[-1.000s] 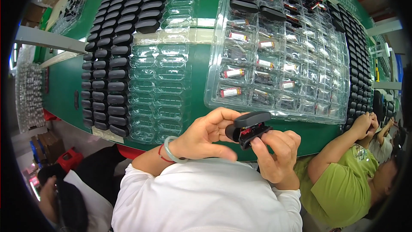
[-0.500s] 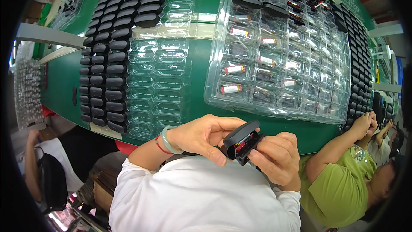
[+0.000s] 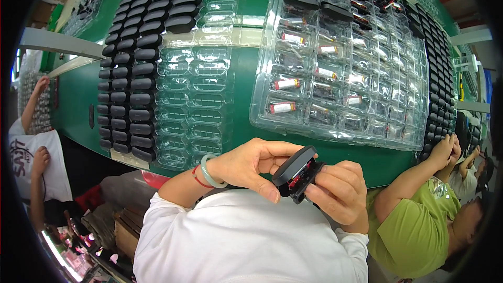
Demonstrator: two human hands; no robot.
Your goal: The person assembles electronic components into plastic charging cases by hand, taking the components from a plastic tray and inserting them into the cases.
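Black case (image 3: pixel 293 166) between hands (image 3: pixel 252 166) (image 3: pixel 340 188), innards (image 3: pixel 298 178) partly hidden

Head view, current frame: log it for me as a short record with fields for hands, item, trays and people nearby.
left hand: at the case's left side, fingers partly behind it; firmness of grip unclear
right hand: fingers closed on the case's lower part
item: black case, tilted and parted, red showing inside
wrist: pale bangle and red cord on the left
left on table: rows of black cases beside transparent compartments
ahead: transparent tray with red-and-white pieces
nearby: co-worker in green, at right
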